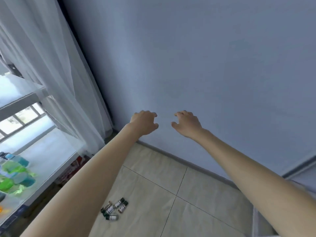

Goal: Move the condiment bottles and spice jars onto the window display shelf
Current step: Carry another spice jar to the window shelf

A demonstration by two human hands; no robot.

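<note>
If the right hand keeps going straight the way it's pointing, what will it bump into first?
Probably the plain blue-grey wall. The right hand is empty, fingers curled toward it, with nothing between them, though the gap is hard to judge.

Two hands (144, 122) (187, 124); about six spice jars (114, 208).

No text, brand, number or sign can be read anywhere. The small spice jars (114, 209) lying in a cluster on the floor tiles (196, 211) carry pale labels, but any print on them is too small and blurred to make out. The green and blue bottles (16, 177) on the window display shelf (49, 159) at the left are blurred too, and no lettering shows on them. The wall (205, 57) and the curtain (51, 65) bear no writing.
</note>
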